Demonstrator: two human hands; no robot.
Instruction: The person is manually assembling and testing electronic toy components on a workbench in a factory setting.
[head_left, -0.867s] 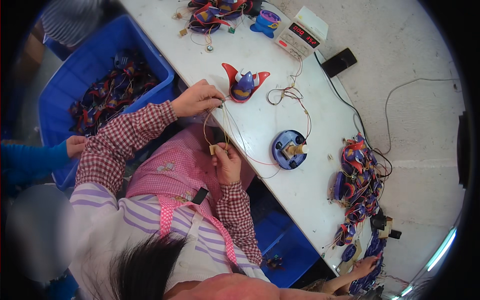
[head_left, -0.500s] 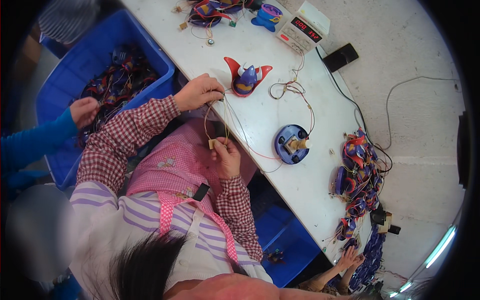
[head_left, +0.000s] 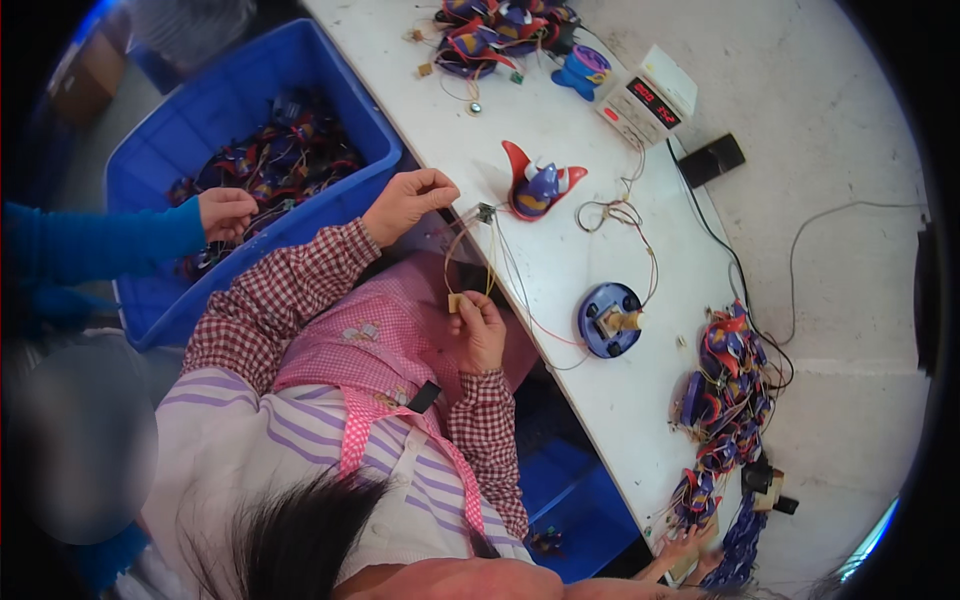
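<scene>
My right hand [head_left: 482, 335] pinches a small tan square piece [head_left: 454, 303] with thin wires rising from it, held in front of the table edge. The wires run to a small dark green circuit board [head_left: 486, 212] at the table's edge. Just left of that board is my left hand [head_left: 408, 208], fingertips drawn together, with nothing visible in them. A purple and red horned toy figure [head_left: 540, 188] lies on the table beyond the board. Farther right sits a round blue base [head_left: 608, 320] with a pale part standing on it; a thin wire reaches toward it.
A blue bin [head_left: 365, 130] of wired toy parts stands left, where another person's hand [head_left: 228, 214] reaches in. A power supply [head_left: 645, 105] with a red display and heaped figures [head_left: 500, 35] are at the far end. More figures [head_left: 730, 385] and someone's hands [head_left: 685, 550] are right.
My left hand has let go of the circuit board and drawn slightly away from it. My right hand still pinches the tan piece. The whole view has shifted, so things appear farther right and lower.
</scene>
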